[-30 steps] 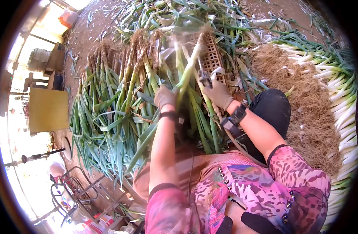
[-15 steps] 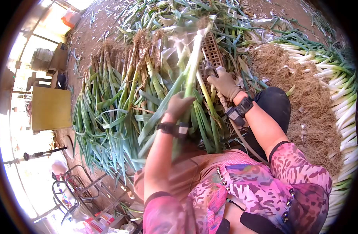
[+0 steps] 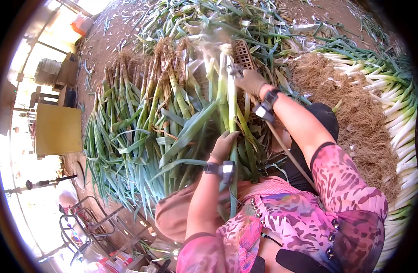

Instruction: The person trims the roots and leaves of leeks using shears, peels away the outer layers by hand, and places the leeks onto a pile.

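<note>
Gloved left hand [image 3: 225, 144] closed round a leek [image 3: 231, 101] by its green part, root end toward the perforated crate [image 3: 243, 55]. Gloved right hand [image 3: 251, 82] gripping a metal nozzle [image 3: 235, 70] beside the white shank. Untrimmed leeks [image 3: 147, 107] lie left.

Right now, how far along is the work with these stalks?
Looks done: the clean white stalks at the right. In hand: the left hand holds a pale stalk; the right hand has a grey tool beside it. Probably left: the brown-based stalks at the left.

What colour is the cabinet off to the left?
The cabinet is a dull mustard yellow, best seen in the head view.
</note>
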A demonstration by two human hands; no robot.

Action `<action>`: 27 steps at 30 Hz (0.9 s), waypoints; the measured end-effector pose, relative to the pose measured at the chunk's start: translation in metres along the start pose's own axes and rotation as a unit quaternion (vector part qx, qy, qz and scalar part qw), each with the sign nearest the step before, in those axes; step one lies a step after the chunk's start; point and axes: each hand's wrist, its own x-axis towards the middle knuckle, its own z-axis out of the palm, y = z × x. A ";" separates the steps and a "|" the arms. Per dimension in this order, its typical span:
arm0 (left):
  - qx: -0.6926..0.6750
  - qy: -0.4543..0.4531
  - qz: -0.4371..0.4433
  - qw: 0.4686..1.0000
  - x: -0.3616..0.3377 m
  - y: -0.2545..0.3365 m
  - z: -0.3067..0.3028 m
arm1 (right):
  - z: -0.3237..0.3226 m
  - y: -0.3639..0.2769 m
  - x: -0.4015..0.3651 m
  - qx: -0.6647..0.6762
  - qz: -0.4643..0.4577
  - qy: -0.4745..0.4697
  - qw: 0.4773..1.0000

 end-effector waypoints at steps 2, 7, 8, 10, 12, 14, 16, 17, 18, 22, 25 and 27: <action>0.072 -0.005 0.014 0.997 -0.006 0.016 0.004 | 0.004 0.014 0.043 -0.079 -0.023 0.043 0.996; 0.217 -0.019 0.020 0.976 -0.006 0.032 -0.005 | 0.007 0.001 -0.020 -0.006 0.024 0.048 0.999; 0.199 -0.024 0.023 0.980 -0.004 0.029 -0.008 | 0.015 0.011 -0.028 -0.020 0.026 0.028 0.999; 0.162 -0.034 0.027 0.986 -0.003 0.021 -0.012 | 0.028 0.029 -0.051 -0.034 -0.005 0.136 0.990; 0.195 -0.056 0.052 0.978 -0.003 0.017 -0.013 | 0.027 0.037 -0.059 -0.049 0.015 0.077 0.996; 0.226 -0.073 0.108 0.965 -0.001 0.016 -0.015 | 0.024 0.030 -0.066 -0.070 0.012 0.050 0.996; 0.248 -0.083 0.188 0.947 0.001 0.011 -0.015 | 0.027 0.023 -0.071 -0.099 -0.010 0.052 0.994; 0.130 -0.092 0.046 0.986 -0.004 0.021 -0.011 | 0.029 0.023 -0.071 -0.097 -0.030 0.090 0.991; 0.109 -0.102 0.063 0.987 0.005 0.010 -0.018 | 0.028 0.024 -0.075 -0.081 -0.025 0.054 0.995; -0.079 -0.119 0.036 0.989 0.014 -0.005 -0.035 | 0.008 0.009 -0.138 -0.092 -0.056 -0.058 0.992; 0.140 -0.041 0.066 0.987 0.003 0.016 -0.043 | 0.011 0.048 -0.154 -0.102 -0.042 -0.106 0.988; 0.422 0.127 0.152 0.885 -0.007 0.034 -0.030 | 0.007 0.053 -0.161 -0.110 -0.004 -0.069 0.991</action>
